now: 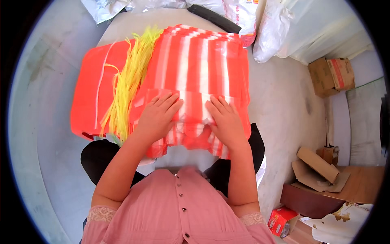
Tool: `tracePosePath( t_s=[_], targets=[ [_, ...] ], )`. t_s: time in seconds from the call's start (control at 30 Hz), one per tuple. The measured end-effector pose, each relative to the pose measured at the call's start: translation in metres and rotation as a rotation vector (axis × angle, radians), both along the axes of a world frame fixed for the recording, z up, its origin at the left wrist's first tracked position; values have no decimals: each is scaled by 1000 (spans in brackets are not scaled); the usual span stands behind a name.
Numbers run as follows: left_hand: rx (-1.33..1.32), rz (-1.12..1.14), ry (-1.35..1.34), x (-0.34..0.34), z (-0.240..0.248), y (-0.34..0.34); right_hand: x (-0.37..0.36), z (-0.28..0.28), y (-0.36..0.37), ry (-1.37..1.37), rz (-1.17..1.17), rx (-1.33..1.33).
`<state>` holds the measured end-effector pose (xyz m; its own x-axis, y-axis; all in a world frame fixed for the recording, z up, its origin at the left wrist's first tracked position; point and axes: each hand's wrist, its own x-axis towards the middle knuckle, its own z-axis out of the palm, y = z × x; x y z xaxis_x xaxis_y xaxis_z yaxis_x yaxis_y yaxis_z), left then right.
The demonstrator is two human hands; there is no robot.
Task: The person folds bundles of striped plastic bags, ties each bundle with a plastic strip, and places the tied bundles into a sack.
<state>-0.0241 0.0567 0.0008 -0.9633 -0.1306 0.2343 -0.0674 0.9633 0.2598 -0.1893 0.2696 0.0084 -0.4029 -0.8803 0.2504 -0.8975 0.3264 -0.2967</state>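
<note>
A thick stack of red-and-white striped plastic bags (pixel 195 61) lies in front of me on a red surface, its handle ends bunched toward my lap. My left hand (pixel 156 116) rests flat on the near left part of the stack, fingers stretched out. On the near right part lies my right hand (pixel 225 122), its fingers also extended and pressing on the plastic. A folded-over strip of the top bag shows between and beyond the fingertips. Beside the stack, on its left, a bundle of yellow plastic strands (pixel 130 81) is draped over the red plastic surface (pixel 93 87).
Black rolled material (pixel 214 18) and white sacks (pixel 274 28) lie at the far side. Cardboard boxes (pixel 331 77) stand at the far right wall. Nearer right are a wooden table (pixel 361 183) with flattened cardboard (pixel 317 171) and a red box (pixel 281 221) on the floor.
</note>
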Motion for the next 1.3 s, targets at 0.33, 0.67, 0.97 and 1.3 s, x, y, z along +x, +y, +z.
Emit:
tracePosePath(
  t_s=[0.33,0.67,0.97,1.3],
  targets=[
    [-127,11,112,1,14,-12,-5,43,-4,16,-183,221],
    [1395,243,-133,12,22,9,5,62,-19,299,-253,-662],
    [604,193,-205,18,13,19,42,-20,-17,0,0,-290],
    [437,-38,-19,-1,0,13,40,-17,-31,-92,173,-231]
  ],
)
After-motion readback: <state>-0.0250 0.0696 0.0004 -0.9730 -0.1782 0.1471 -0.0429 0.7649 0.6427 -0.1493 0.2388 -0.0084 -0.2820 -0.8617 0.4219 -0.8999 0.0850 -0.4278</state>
